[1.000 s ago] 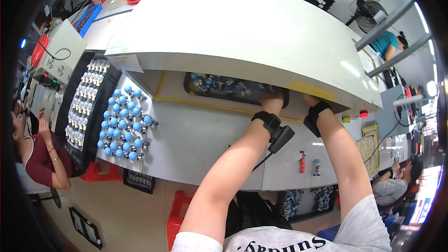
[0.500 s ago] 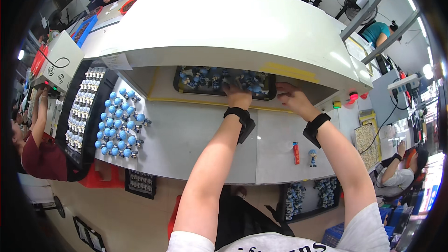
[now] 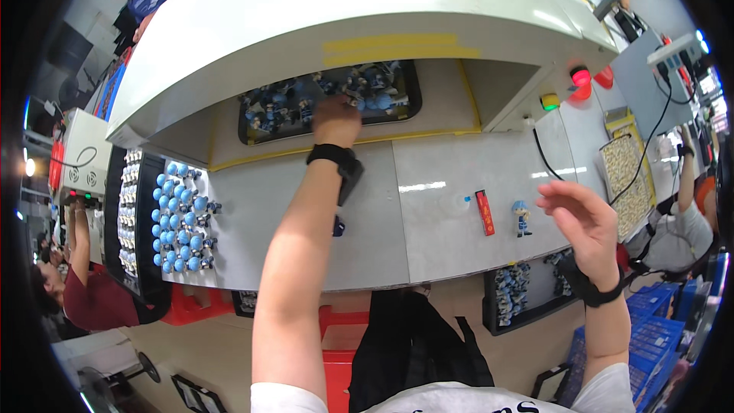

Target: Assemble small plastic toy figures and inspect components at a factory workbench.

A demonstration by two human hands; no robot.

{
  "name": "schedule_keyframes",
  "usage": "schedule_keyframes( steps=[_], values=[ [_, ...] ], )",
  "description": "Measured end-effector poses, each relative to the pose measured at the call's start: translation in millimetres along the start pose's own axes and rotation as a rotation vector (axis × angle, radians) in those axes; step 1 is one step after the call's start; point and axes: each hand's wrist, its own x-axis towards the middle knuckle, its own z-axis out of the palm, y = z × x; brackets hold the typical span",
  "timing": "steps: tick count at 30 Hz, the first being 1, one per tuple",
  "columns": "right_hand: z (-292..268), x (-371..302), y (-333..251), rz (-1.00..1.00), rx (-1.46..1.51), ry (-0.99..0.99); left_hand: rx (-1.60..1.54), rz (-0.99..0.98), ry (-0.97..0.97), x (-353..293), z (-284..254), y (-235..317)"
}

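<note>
My left hand [image 3: 336, 119] reaches under the white housing into a black tray [image 3: 246, 134] of small blue-and-white figurines [image 3: 380, 99]. Its fingertips are hidden among them, so I cannot make out a grip. My right hand [image 3: 585, 222] is raised at the table's right edge, fingers apart and nothing held. Just left of it, a blue-capped figurine [image 3: 522, 219] is on the tabletop beside a narrow red packet [image 3: 485, 213]. A small dark blue piece [image 3: 339, 226] shows by my left forearm.
Rows of blue-headed figurines [image 3: 182, 218] cover the table's left side, beside a black tray [image 3: 154, 222] of pale parts. The white housing [image 3: 306, 0] overhangs the tray. A black bin [image 3: 527, 320] of figurines sits below the front edge. Other people work on both sides.
My right hand has drawn back from the housing's opening toward the lower right. My left hand stays at the tray. The whole view has shifted, and the small dark blue piece has come into sight.
</note>
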Motion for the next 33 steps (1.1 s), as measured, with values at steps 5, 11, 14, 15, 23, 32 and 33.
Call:
schedule_keyframes(
  steps=[5, 11, 14, 15, 23, 32, 33],
  values=[
    [-35.8, -62.6, 44.2, 0.237, 0.126, 0.433, 0.199, -0.099, 0.001, 34.4, -20.7, 2.9],
    [-41.2, -112.3, 83.0, 0.39, 0.205, 0.594, 0.434, -0.046, -0.021, 80.6, 1.6, -35.2],
    [-40.1, -119.7, 85.2, 0.426, 0.223, 0.614, 0.462, 0.008, 0.008, 88.4, -0.3, -42.3],
    [-38.5, -119.1, 84.0, 0.418, 0.219, 0.598, 0.466, 0.032, 0.037, 89.6, -6.3, -45.4],
    [12.4, -5.8, 45.1, 0.192, 0.099, 0.135, -0.521, -0.135, -0.047, -44.9, -76.6, 21.5],
    [96.5, 203.1, 67.1, -0.065, -0.582, -0.129, -1.085, -0.542, -0.162, -218.1, -126.6, 58.3],
    [99.1, 217.4, 73.8, -0.074, -0.587, -0.133, -1.107, -0.564, -0.159, -229.5, -127.7, 58.6]
  ],
)
